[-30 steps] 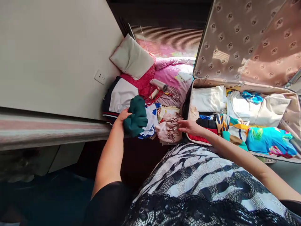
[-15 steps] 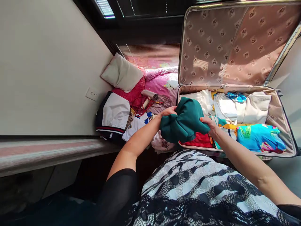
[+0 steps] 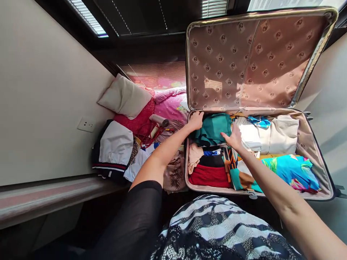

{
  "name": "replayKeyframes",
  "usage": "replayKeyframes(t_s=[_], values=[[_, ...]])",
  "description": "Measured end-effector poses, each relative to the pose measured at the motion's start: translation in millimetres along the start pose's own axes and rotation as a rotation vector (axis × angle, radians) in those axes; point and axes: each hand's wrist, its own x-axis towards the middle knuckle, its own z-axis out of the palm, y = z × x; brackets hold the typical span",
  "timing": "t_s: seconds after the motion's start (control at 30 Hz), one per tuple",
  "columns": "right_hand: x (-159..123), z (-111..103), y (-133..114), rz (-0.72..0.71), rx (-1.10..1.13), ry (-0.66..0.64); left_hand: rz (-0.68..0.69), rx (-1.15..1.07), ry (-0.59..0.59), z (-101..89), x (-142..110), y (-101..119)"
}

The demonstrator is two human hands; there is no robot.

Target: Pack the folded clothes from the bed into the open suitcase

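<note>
A folded dark green garment (image 3: 214,128) lies in the far left corner of an open suitcase (image 3: 311,144). My left hand (image 3: 195,120) rests on its left end, at the suitcase's back wall. My right hand (image 3: 233,137) presses flat on its right edge, fingers spread. Below the green garment lie black, blue and red clothes (image 3: 210,175). White folded clothes (image 3: 268,134) and a bright turquoise printed piece (image 3: 291,171) fill the right side.
The suitcase lid (image 3: 244,61) stands upright, lined with patterned beige fabric. To the left on a pink bed (image 3: 173,106) lie loose clothes (image 3: 116,148), a red cord, a small grey device and a white pillow (image 3: 123,96). A wall with a socket (image 3: 86,124) runs along the left.
Both hands carried the green garment from the bed pile, over the suitcase's near edge, and set it down in the far left corner. The view shifted right.
</note>
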Motion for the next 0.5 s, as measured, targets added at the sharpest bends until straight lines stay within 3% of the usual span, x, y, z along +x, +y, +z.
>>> replayKeyframes(t_s=[0.1,0.2,0.33,0.4,0.5], values=[[7,6,3,-0.103,-0.243,0.048,0.035,0.219,-0.028,39.9,-26,3],[26,23,-2,-0.242,-0.385,-0.062,-0.089,0.247,-0.086,81.9,-34,2],[49,56,2,-0.209,-0.459,-0.207,-0.284,0.159,0.05,129.2,-24,2],[55,67,7,-0.196,-0.474,-0.204,-0.334,0.132,0.114,143.0,-19,6],[60,73,11,-0.181,-0.486,-0.21,-0.412,0.092,0.108,147.1,-21,18]])
